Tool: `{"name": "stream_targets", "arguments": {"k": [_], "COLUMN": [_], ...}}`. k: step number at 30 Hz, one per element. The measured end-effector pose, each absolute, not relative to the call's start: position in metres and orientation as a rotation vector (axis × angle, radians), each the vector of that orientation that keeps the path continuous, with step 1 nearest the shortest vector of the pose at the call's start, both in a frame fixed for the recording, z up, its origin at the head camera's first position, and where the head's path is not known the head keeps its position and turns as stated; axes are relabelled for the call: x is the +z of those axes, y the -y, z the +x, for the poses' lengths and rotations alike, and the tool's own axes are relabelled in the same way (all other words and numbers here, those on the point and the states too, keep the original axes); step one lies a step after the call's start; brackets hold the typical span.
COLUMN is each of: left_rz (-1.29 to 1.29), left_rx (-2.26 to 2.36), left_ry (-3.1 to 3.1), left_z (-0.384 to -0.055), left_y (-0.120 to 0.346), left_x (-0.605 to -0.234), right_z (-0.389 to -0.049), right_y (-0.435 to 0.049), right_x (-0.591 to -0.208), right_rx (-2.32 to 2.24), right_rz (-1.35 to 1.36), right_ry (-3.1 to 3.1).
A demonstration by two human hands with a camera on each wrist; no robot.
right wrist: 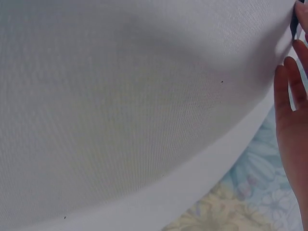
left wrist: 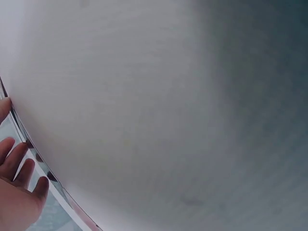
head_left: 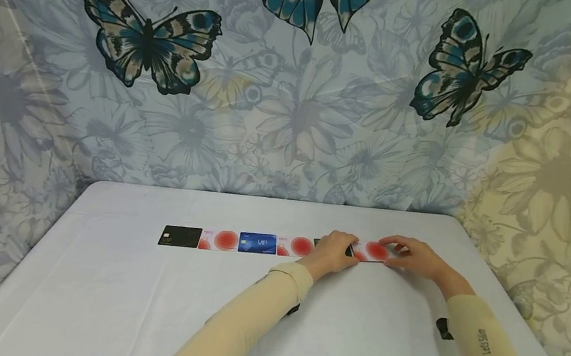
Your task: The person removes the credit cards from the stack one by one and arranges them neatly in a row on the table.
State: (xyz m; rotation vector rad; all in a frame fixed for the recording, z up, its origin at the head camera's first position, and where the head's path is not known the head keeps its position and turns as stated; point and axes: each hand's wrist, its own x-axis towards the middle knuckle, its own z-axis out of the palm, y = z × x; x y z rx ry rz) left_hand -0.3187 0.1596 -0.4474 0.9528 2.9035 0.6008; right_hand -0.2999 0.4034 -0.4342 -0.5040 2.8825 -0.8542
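A row of cards lies along the far part of the white table. From the left come a black VIP card [head_left: 180, 237], a white card with red circles [head_left: 225, 240], a blue VIP card [head_left: 257, 243] and another red-circled card [head_left: 301, 246]. My left hand [head_left: 328, 253] covers most of a second black card [head_left: 350, 250], its thumb and finger spanning that card's right end. At the row's right end, my right hand [head_left: 414, 259] holds a third red-circled card [head_left: 376, 251] between thumb and finger. In the wrist views, the left hand [left wrist: 19, 192] and right hand [right wrist: 293, 115] show only at the border.
The white tabletop [head_left: 96, 297] has rounded far corners and stands against a butterfly-and-flower curtain [head_left: 301, 112]. Beside the right forearm shows a small black piece [head_left: 444, 329]; another dark bit [head_left: 293, 310] peeks out by the left forearm.
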Motion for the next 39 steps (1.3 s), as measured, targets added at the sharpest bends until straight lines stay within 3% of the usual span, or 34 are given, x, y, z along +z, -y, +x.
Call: {"name": "stream_targets", "arguments": {"k": [16, 39], "left_rz": [0.915, 0.919], "left_rx": [0.594, 0.669], "left_ry": [-2.899, -2.806], "left_z": [-0.317, -0.313], "left_y": [-0.162, -0.147], "left_x": [-0.451, -0.443], "right_z": [-0.294, -0.297], "right_y": [-0.409, -0.393], "right_x": [-0.438, -0.438], "right_rx": [-0.887, -0.931], "right_rz": [-0.387, -0.507], "right_ry": [-2.865, -2.926]}}
